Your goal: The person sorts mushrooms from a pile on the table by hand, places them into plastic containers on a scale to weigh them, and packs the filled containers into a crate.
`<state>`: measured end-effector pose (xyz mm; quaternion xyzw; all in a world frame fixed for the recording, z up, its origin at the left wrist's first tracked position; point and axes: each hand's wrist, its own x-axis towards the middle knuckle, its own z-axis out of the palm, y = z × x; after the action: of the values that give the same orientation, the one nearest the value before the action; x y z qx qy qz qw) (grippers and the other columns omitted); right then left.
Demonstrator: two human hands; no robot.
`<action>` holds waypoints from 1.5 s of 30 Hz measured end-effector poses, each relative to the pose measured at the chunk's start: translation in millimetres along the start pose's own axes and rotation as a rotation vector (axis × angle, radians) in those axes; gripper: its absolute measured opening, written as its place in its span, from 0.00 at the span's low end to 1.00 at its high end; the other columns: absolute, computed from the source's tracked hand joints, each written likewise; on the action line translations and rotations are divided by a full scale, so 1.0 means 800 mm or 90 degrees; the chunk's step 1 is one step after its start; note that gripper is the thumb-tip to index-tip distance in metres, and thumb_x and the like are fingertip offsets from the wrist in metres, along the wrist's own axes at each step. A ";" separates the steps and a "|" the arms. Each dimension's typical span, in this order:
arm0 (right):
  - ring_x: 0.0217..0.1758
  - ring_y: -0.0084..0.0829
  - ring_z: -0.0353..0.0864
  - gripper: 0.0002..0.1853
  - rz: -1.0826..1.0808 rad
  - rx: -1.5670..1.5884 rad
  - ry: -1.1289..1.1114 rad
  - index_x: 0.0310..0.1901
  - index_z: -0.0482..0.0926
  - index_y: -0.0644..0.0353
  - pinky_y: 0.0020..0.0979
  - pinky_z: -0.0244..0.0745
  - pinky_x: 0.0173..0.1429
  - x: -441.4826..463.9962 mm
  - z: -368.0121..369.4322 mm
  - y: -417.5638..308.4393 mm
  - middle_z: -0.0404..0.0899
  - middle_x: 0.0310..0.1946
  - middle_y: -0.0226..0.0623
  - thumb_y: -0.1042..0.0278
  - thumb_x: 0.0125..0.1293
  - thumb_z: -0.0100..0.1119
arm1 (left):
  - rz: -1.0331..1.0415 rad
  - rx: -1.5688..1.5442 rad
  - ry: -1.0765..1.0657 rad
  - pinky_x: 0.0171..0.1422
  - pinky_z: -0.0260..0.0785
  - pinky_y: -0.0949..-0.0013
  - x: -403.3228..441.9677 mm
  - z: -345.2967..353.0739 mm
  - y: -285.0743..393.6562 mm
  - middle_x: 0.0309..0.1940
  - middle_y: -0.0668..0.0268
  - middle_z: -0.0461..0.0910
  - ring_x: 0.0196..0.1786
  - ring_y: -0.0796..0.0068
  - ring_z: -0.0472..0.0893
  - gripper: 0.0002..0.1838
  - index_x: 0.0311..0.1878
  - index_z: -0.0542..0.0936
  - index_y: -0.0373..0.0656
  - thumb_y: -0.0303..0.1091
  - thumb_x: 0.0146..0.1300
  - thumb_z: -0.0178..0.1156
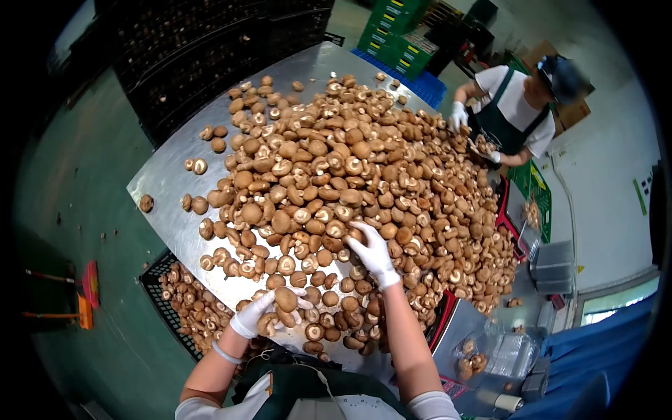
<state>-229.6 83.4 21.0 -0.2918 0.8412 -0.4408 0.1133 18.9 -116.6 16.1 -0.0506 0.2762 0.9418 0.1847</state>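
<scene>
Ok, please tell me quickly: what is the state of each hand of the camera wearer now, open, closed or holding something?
Left hand: holding mushrooms.
Right hand: at the mushroom pile; whether it grips one cannot be told.

White gloves (373,257), dark green apron (343,383)

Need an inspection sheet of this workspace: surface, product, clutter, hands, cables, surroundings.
Surface: metal table, bare along its left edge, mostly covered elsewhere.
Product: brown mushrooms in a large heap, some scattered around it; more in a black crate beside the near-left edge.
Clutter: clear plastic containers at right; small bits on the green floor.
Left hand: gloved, holding mushrooms.
Right hand: gloved, fingers at the heap; grip unclear.
Cables: none certain; thin line on the right-hand wall, unclear.
Surroundings: co-worker at far right, stacked green crates behind.
</scene>
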 end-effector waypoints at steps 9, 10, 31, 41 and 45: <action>0.39 0.29 0.79 0.09 -0.080 0.070 -0.074 0.44 0.79 0.58 0.30 0.76 0.42 0.046 0.051 -0.093 0.80 0.38 0.35 0.69 0.63 0.56 | -0.023 -0.057 0.132 0.26 0.66 0.83 -0.001 -0.009 0.016 0.48 0.58 0.78 0.34 0.78 0.79 0.28 0.61 0.67 0.37 0.51 0.70 0.44; 0.43 0.34 0.81 0.12 -0.254 0.023 -0.032 0.47 0.79 0.56 0.34 0.77 0.44 0.052 0.073 -0.110 0.81 0.42 0.38 0.68 0.61 0.58 | -0.031 -0.050 0.109 0.24 0.65 0.83 -0.001 -0.008 0.019 0.46 0.58 0.79 0.32 0.79 0.79 0.26 0.60 0.68 0.38 0.50 0.70 0.45; 0.60 0.33 0.72 0.29 0.318 0.882 -0.203 0.65 0.62 0.64 0.34 0.70 0.62 0.000 0.063 -0.052 0.68 0.61 0.40 0.49 0.74 0.38 | 0.010 1.258 0.519 0.47 0.75 0.60 0.079 -0.024 0.138 0.70 0.55 0.56 0.48 0.57 0.80 0.25 0.54 0.78 0.59 0.47 0.51 0.66; 0.55 0.31 0.75 0.26 0.269 0.783 -0.168 0.63 0.64 0.64 0.32 0.73 0.59 -0.033 0.056 -0.035 0.73 0.56 0.39 0.53 0.72 0.46 | 0.140 1.072 0.527 0.60 0.68 0.62 0.074 -0.046 0.151 0.67 0.54 0.62 0.58 0.57 0.75 0.23 0.52 0.79 0.52 0.45 0.52 0.67; 0.54 0.33 0.76 0.26 0.329 0.812 -0.126 0.63 0.64 0.62 0.34 0.76 0.56 -0.048 0.048 -0.036 0.74 0.55 0.41 0.51 0.72 0.45 | 0.292 0.298 0.301 0.47 0.74 0.72 0.040 -0.042 0.134 0.50 0.59 0.74 0.47 0.69 0.78 0.27 0.58 0.71 0.43 0.49 0.62 0.59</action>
<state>-170.4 67.1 19.4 0.0025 0.4459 -0.7793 0.4402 -50.8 -207.8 35.3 -0.1592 0.5223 0.8326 -0.0925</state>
